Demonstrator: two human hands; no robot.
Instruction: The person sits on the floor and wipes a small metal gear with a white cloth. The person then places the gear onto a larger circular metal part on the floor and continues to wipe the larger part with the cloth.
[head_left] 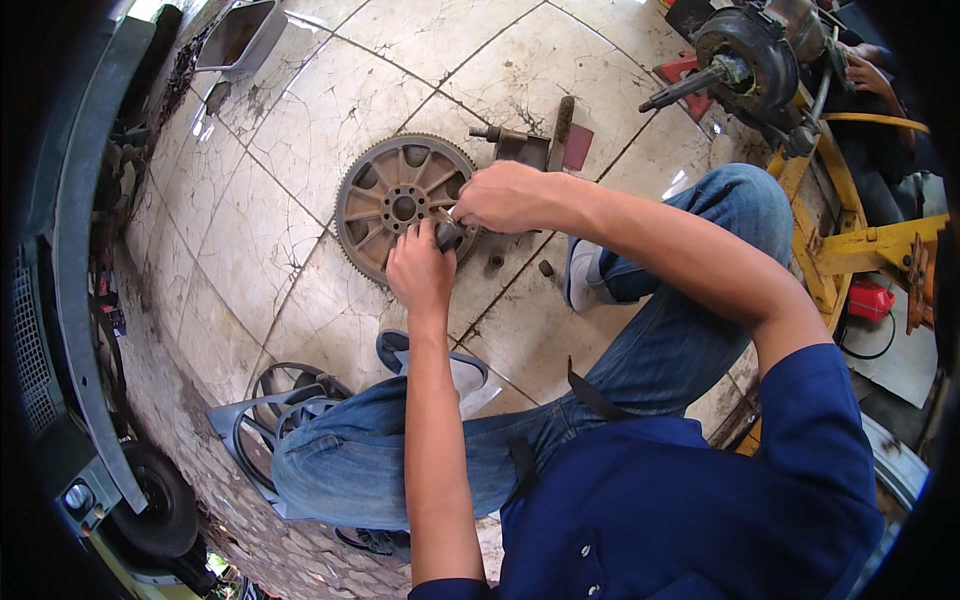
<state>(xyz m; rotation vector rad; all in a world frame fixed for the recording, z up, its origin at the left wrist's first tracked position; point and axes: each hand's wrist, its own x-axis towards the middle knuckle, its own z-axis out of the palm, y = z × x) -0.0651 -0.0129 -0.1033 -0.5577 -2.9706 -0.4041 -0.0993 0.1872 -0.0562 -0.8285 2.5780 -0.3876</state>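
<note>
On the tiled floor before me lies a rusty flywheel (362,212) with a toothed rim, spokes and a ring of holes round its hub. My left hand (421,268) is over its lower right part, fingers curled round a small dark cylindrical part (451,236). From the right, my right hand (503,196) reaches the wheel's edge, its fingers closed close beside that part. What those fingers pinch is mostly hidden. Just beyond my right hand lies a metal tool with a rod and a flat bar (562,133).
Two small dark cylinders (546,268) lie near my shoe. A grey tray (240,38) sits far left, and a fan shroud (262,425) is by my left knee. At right, a hub assembly (745,62) and yellow stand (840,250) are near another person's hand (868,72).
</note>
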